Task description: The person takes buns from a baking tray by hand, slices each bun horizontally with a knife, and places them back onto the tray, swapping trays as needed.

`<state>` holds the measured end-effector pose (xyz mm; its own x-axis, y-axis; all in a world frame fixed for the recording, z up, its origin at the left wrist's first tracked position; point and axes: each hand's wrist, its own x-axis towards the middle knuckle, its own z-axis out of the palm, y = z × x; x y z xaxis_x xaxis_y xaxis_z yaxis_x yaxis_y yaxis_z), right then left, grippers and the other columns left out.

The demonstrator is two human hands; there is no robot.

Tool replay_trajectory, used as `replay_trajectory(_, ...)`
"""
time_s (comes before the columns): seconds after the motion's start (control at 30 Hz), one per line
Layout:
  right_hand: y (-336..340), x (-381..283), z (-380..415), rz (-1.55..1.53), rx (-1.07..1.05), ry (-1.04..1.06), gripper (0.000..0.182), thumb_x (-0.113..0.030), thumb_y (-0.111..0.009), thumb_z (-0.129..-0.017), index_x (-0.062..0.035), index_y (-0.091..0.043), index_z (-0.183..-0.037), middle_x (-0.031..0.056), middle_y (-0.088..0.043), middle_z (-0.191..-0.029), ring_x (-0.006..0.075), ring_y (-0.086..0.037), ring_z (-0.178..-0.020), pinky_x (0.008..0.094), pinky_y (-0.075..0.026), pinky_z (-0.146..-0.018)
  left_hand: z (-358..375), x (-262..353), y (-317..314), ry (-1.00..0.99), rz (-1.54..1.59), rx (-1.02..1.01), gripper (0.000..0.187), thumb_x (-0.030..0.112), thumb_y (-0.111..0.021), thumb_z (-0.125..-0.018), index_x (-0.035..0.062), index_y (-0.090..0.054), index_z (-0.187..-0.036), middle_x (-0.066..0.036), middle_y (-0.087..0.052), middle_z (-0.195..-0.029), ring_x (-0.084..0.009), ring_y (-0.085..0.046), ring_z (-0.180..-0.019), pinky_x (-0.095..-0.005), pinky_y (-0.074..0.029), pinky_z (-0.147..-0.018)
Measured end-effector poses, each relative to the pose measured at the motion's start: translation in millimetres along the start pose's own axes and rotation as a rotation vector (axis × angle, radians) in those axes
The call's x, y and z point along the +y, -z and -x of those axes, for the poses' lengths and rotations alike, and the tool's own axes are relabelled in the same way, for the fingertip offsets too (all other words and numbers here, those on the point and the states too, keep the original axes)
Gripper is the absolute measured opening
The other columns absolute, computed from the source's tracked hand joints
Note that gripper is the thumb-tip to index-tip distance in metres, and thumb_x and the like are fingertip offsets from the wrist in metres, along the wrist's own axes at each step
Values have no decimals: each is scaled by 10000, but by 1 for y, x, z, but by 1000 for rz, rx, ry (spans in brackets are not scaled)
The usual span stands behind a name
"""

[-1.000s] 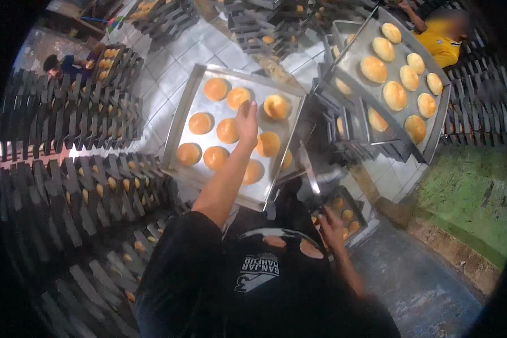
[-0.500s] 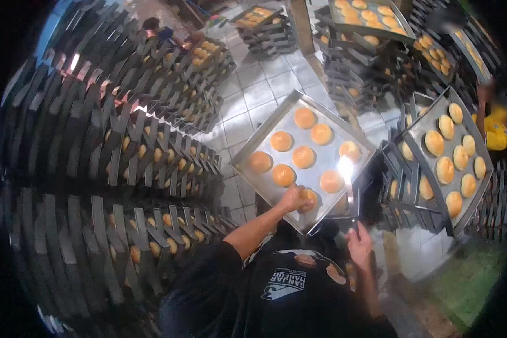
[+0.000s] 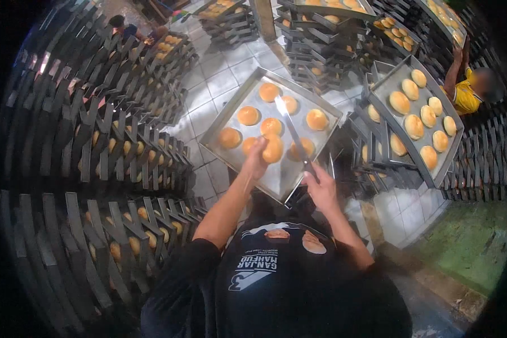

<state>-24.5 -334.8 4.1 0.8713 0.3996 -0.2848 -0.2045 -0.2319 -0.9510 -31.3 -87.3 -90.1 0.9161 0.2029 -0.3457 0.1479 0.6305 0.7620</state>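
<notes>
A square metal tray (image 3: 219,125) with several round golden buns stands in front of me, one corner pointing toward my body. My left hand (image 3: 256,161) grips a bun (image 3: 273,149), held up over the near half of the tray. In my right hand (image 3: 322,187), at the tray's near right edge, is the dark handle of a long knife (image 3: 292,128). Its blade slants up and left over the tray, to the right of the held bun. The blade and the bun look apart.
Tall stacks of trays (image 3: 98,141) with buns fill the left side. Another tray of buns (image 3: 422,120) tops a stack at right. More stacks stand at the back. A person in yellow (image 3: 463,97) is at far right, another person (image 3: 124,29) at far upper left.
My left hand has lifted the bun off the tray. My right hand has brought the knife up and over the tray. The whole view has shifted, with the tray now further left and higher.
</notes>
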Motion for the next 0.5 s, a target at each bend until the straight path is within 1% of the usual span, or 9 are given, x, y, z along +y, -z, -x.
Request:
replay_trajectory(0.07,-13,-8,0,-11,-14,61,442,-153,-635,-1004,-7,-578,-1417,44,-712,-911,109,-663,-818,275,-528,-761,-6,22,-5,-8,265,19,576,537,-639,-980,144,-536,-1389,-33,-652,-1302,-235,-639,-1186,-451,-527,-1010)
replay_trajectory(0.1,-19,-11,0,-25,-27,110,451,-168,-630,-1008,-6,-569,-1425,50,-711,-904,122,-671,-818,286,-532,-770,-9,29,-7,-4,294,71,604,594,-642,-953,161,-560,-1367,-28,-660,-1292,-228,-643,-1176,-431,-522,-1017)
replay_trajectory(0.13,-24,-12,1,-26,-28,118,451,-168,-630,-1008,-6,-569,-1425,50,-711,-904,122,-671,-818,286,-532,-770,-14,31,-5,-10,292,67,604,594,-642,-953,161,-560,-1367,-28,-660,-1292,-228,-643,-1176,-431,-522,-1017)
replay_trajectory(0.2,-31,-11,4,92,12,168,468,-194,-615,-1013,-22,-559,-1445,62,-709,-934,110,-646,-767,281,-526,-714,-24,37,-7,-63,434,109,601,602,-660,-936,157,-586,-1334,-27,-673,-1264,-223,-646,-1167,-425,-513,-1030)
replay_trajectory(0.23,-34,-8,5,122,22,140,462,-188,-613,-1014,-1,-561,-1433,70,-708,-938,139,-681,-830,301,-536,-779,-26,40,-7,-64,435,103,601,602,-660,-936,157,-586,-1334,-27,-673,-1264,-223,-646,-1167,-425,-513,-1030)
replay_trajectory(0.33,-37,-10,12,115,24,162,453,-187,-613,-1014,1,-569,-1424,73,-708,-934,136,-681,-823,298,-535,-764,-27,49,-12,-111,442,61,582,582,-696,-919,152,-606,-1300,-23,-687,-1235,-219,-649,-1156,-417,-501,-1047)
replay_trajectory(0.4,-38,-15,17,125,35,157,444,-182,-616,-1013,5,-576,-1414,74,-710,-936,134,-681,-816,298,-537,-758,-27,53,-15,-114,447,95,576,562,-721,-908,145,-606,-1289,-19,-691,-1221,-212,-652,-1147,-423,-490,-1063)
replay_trajectory(0.5,-38,-13,23,123,53,160,430,-171,-622,-1009,9,-588,-1398,79,-713,-939,126,-681,-799,298,-541,-743,-27,54,-16,-111,454,94,549,534,-735,-912,148,-608,-1281,-18,-694,-1211,-211,-656,-1139,-421,-486,-1071)
